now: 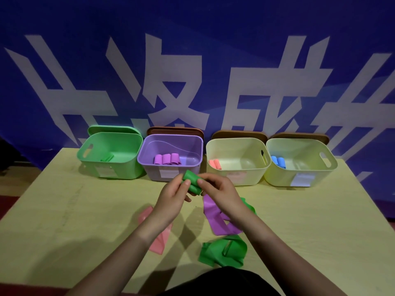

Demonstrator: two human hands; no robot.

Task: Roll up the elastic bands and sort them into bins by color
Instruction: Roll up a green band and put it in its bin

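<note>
Both hands hold a rolled green band (pixel 192 183) above the table, in front of the purple bin. My left hand (pixel 173 198) pinches its left side and my right hand (pixel 220 190) its right. Loose on the table lie a pink band (pixel 157 238), a purple band (pixel 218 221) and a crumpled green band (pixel 223 252); another green band (pixel 249 205) peeks out behind my right wrist. Four bins stand in a row: green bin (pixel 111 155) with one green roll, purple bin (pixel 171 157) with three purple rolls, cream bin (pixel 236 161) with pink rolls, cream bin (pixel 300 162) with blue rolls.
The pale wooden table (pixel 85 210) ends against a blue banner with large white characters (pixel 192 71). Bin lids lean upright behind the bins. The table's left and right edges slant inward toward the back. A dark garment shows at the bottom edge.
</note>
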